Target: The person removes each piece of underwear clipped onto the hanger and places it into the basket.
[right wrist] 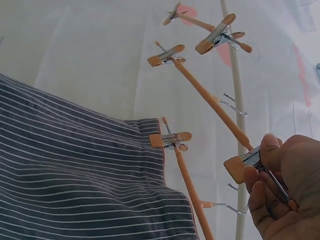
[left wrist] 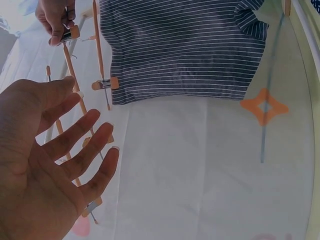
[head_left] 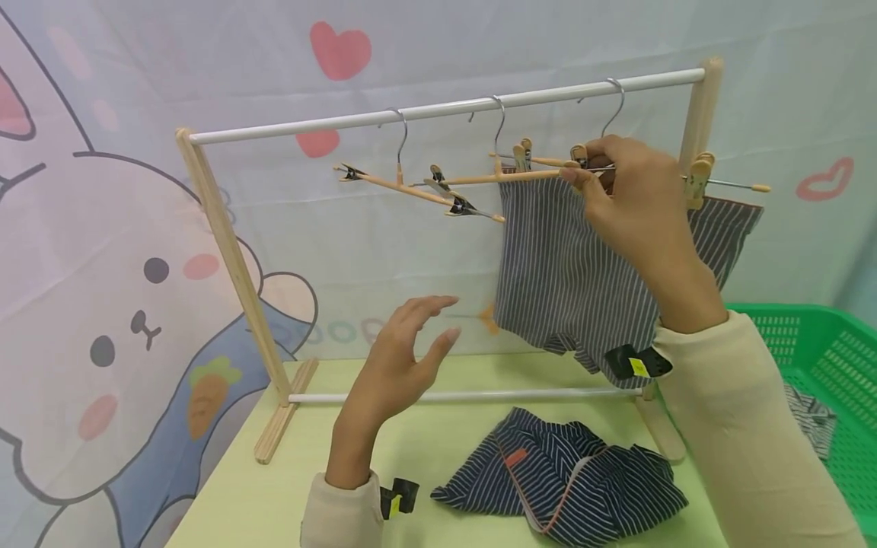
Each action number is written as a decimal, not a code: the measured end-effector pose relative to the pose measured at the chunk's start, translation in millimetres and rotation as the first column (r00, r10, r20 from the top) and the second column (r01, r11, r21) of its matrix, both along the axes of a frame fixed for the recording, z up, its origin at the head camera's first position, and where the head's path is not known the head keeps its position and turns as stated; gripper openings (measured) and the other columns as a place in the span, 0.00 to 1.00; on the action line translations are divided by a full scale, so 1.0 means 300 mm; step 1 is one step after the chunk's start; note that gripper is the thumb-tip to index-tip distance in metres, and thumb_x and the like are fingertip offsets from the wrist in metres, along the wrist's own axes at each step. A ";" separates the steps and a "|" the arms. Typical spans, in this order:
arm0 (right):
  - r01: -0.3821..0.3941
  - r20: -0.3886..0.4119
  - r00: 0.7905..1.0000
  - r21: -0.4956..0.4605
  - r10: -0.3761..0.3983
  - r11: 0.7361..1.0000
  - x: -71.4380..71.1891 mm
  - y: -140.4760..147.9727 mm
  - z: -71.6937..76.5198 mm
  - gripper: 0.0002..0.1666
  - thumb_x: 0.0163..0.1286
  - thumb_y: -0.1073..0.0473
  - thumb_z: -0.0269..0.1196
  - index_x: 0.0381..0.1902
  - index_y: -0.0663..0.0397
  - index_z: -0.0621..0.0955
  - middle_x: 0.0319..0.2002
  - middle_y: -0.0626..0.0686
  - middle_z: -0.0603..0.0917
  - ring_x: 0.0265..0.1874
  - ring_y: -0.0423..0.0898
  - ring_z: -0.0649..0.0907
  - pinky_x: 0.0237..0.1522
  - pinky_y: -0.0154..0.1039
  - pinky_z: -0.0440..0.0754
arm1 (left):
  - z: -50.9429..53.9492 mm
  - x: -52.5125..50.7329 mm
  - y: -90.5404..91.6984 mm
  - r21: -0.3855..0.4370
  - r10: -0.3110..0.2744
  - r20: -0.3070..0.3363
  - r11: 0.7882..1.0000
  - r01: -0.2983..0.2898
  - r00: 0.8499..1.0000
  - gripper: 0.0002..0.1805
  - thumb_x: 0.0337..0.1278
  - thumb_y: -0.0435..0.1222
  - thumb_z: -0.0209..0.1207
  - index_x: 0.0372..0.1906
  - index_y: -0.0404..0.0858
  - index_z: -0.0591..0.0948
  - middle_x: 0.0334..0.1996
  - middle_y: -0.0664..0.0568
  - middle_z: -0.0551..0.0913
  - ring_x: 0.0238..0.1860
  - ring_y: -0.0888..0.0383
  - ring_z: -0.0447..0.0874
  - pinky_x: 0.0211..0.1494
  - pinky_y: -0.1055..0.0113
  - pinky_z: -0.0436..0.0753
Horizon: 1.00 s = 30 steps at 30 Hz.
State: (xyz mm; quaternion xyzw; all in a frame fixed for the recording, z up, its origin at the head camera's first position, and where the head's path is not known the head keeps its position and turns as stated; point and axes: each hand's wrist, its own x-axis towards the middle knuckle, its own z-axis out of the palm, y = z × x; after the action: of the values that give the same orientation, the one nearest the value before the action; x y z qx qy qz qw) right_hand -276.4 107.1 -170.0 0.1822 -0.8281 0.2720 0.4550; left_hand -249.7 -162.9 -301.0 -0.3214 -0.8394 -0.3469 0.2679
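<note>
My right hand pinches the clip at the right end of the middle clip hanger, which hangs on the white rail; no cloth shows in that clip in the right wrist view. Behind it, striped shorts hang by their waistband from the right hanger's clips. My left hand is in the air below the hangers, fingers spread and slightly bent, touching nothing; the left wrist view shows its palm. On the table lies a second, crumpled navy striped garment with a red label.
A third clip hanger hangs at the left of the white rail. Wooden posts and a low white bar form the rack on the pale green table. At the right stands a green basket with striped cloth inside.
</note>
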 end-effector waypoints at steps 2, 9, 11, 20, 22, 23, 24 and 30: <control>-0.018 0.016 1.000 -0.004 0.018 1.000 -0.001 0.001 -0.005 0.21 0.74 0.55 0.61 0.54 0.67 0.81 0.47 0.65 0.85 0.40 0.61 0.88 0.43 0.54 0.85 | -0.001 0.000 -0.001 0.004 0.004 -0.001 1.000 -0.004 1.000 0.21 0.72 0.41 0.56 0.67 0.48 0.74 0.65 0.54 0.76 0.64 0.54 0.74 0.66 0.51 0.76; -0.086 0.145 0.985 -0.032 0.090 0.996 0.000 0.007 -0.014 0.25 0.74 0.49 0.60 0.56 0.64 0.79 0.48 0.62 0.84 0.47 0.61 0.88 0.47 0.56 0.84 | -0.004 0.002 -0.004 -0.007 0.014 -0.003 1.000 -0.014 1.000 0.21 0.72 0.42 0.56 0.67 0.47 0.74 0.65 0.54 0.75 0.64 0.54 0.74 0.67 0.52 0.76; -0.097 0.194 0.976 -0.038 0.102 0.995 0.002 0.009 -0.020 0.26 0.74 0.48 0.59 0.59 0.62 0.78 0.51 0.63 0.83 0.49 0.62 0.87 0.49 0.58 0.84 | -0.004 0.003 -0.005 -0.011 0.016 -0.003 1.000 -0.016 1.000 0.22 0.72 0.42 0.56 0.67 0.47 0.74 0.65 0.54 0.75 0.64 0.53 0.74 0.67 0.52 0.75; -0.080 0.289 0.954 -0.025 0.084 0.996 0.018 0.036 -0.083 0.32 0.75 0.43 0.57 0.68 0.56 0.71 0.57 0.65 0.82 0.51 0.64 0.85 0.49 0.61 0.81 | -0.006 0.009 -0.002 -0.019 0.009 -0.014 1.000 -0.010 1.000 0.21 0.73 0.41 0.56 0.67 0.46 0.74 0.65 0.53 0.76 0.64 0.54 0.74 0.66 0.52 0.76; -0.072 0.290 0.954 -0.022 0.076 0.997 0.021 0.046 -0.099 0.33 0.75 0.43 0.56 0.68 0.56 0.71 0.55 0.65 0.84 0.49 0.63 0.85 0.47 0.61 0.81 | -0.008 0.005 0.002 -0.020 0.010 -0.015 1.000 -0.010 1.000 0.21 0.73 0.41 0.55 0.67 0.47 0.74 0.64 0.54 0.76 0.63 0.54 0.75 0.66 0.52 0.76; -0.069 0.289 0.955 -0.019 0.071 0.997 0.023 0.051 -0.109 0.33 0.75 0.43 0.56 0.68 0.57 0.71 0.53 0.65 0.85 0.48 0.63 0.86 0.46 0.60 0.81 | -0.009 0.004 0.003 -0.023 0.011 -0.014 1.000 -0.012 1.000 0.21 0.73 0.41 0.55 0.67 0.47 0.74 0.65 0.54 0.76 0.63 0.54 0.74 0.66 0.52 0.76; -0.063 0.286 0.956 -0.015 0.065 0.998 0.025 0.056 -0.120 0.33 0.75 0.43 0.56 0.68 0.57 0.71 0.52 0.65 0.85 0.46 0.62 0.86 0.45 0.60 0.81 | -0.010 0.003 0.003 -0.026 0.010 -0.011 1.000 -0.010 1.000 0.21 0.73 0.41 0.55 0.67 0.47 0.74 0.65 0.54 0.76 0.63 0.55 0.74 0.66 0.52 0.76; -0.071 0.316 0.946 -0.003 0.068 0.997 0.028 0.080 -0.206 0.33 0.76 0.40 0.54 0.66 0.58 0.74 0.47 0.62 0.86 0.41 0.58 0.87 0.40 0.53 0.80 | -0.009 0.002 0.004 -0.031 0.018 -0.002 0.999 -0.018 1.000 0.22 0.73 0.41 0.56 0.67 0.48 0.74 0.65 0.55 0.76 0.64 0.54 0.75 0.65 0.52 0.77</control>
State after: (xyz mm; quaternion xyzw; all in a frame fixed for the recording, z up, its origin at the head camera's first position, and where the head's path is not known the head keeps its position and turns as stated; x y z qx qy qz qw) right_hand -268.0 131.0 -231.7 0.1675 -0.8844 0.3099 0.3060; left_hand -249.1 -161.6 -303.7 -0.3185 -0.8472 -0.3312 0.2667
